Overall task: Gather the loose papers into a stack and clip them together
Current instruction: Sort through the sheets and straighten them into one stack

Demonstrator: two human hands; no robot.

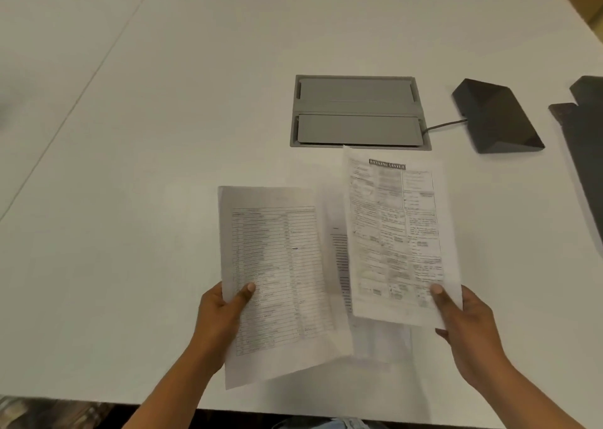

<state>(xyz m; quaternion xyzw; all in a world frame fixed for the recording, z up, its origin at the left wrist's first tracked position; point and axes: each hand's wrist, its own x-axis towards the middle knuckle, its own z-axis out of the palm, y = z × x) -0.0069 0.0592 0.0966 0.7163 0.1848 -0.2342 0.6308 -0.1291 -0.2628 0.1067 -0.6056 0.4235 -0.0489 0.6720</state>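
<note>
My left hand grips the left edge of a printed sheet with a ruled table, thumb on top. My right hand holds a densely printed sheet with a dark headline by its lower right corner. Both sheets are lifted above the white table. Between and under them shows a third sheet with a narrow column of text; I cannot tell which hand holds it or whether it lies flat. No clip is in view.
A grey cable hatch is set into the table just beyond the papers. A black wedge-shaped device with a cord sits to its right. A dark flat object lies at the right edge. The table's near edge runs just below my wrists.
</note>
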